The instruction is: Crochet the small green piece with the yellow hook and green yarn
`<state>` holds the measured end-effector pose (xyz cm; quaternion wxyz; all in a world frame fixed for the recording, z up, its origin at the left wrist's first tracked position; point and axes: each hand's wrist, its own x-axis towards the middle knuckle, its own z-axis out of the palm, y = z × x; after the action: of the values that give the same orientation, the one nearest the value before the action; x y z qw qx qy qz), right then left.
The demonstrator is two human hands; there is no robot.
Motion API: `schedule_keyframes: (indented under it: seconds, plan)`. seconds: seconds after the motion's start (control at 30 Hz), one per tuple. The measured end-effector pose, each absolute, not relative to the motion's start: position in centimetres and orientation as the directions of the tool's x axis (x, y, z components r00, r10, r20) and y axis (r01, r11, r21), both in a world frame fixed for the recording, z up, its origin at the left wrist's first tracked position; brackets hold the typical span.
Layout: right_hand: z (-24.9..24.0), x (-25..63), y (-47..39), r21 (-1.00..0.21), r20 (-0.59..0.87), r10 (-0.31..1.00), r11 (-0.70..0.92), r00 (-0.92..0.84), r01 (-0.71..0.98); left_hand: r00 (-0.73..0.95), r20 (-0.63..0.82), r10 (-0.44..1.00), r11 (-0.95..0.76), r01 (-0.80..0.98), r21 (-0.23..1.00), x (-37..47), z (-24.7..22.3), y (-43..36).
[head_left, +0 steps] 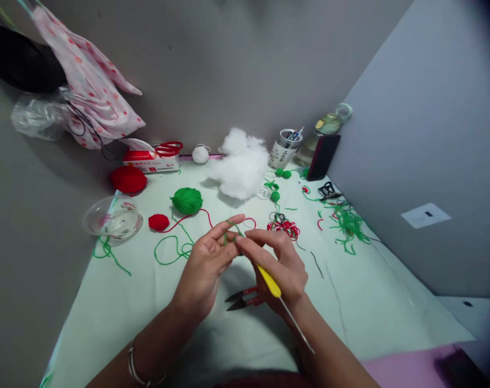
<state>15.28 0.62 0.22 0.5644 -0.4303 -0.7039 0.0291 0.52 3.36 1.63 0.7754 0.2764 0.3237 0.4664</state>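
In right hand [287, 265], yellow-handled hook [273, 286] slants (bare end toward lower right).

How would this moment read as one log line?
left hand: holds green yarn | right hand: holds yellow-handled crochet hook | near right hand: red-handled snips | beyond: green yarn ball, white stuffing

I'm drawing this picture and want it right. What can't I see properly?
All in the head view:
Yellow hook, upper end: hidden by the right grip.
Dark-bladed scissors, handle ends: behind that grip.
Pens, lower parts: inside the can.
Dark thing, lower right: blurred, cut off below.
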Motion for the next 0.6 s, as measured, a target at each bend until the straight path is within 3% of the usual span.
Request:
schedule_keyframes:
  seconds: [0.1,0.2,0.27,0.37,0.6]
  plan:
    - [0.5,15.8,0.9,-0.687,0.7,0.699,0.605,0.144,0.402,0.483,-0.299,0.823,0.555,-0.569,0.607,0.2,1.9,3.7]
    - [1.0,16.1,1.4,-0.857,0.512,0.821,0.509,0.252,0.083,0.452,-0.268,0.851,0.508,-0.577,0.64,0.0,2.0,3.9]
    - [1.2,15.9,1.6,-0.882,0.463,0.861,0.471,0.209,0.015,0.407,-0.221,0.887,0.427,-0.537,0.727,0.1,1.9,3.8]
    - [1.1,15.6,1.6,-0.89,0.457,0.872,0.45,0.178,0.077,0.401,-0.161,0.902,0.348,-0.453,0.821,0.2,1.7,3.5]
    - [0.4,16.0,1.7,-0.923,0.314,0.919,0.355,0.24,-0.149,0.373,-0.135,0.918,0.281,-0.371,0.885,-0.5,1.6,3.8]
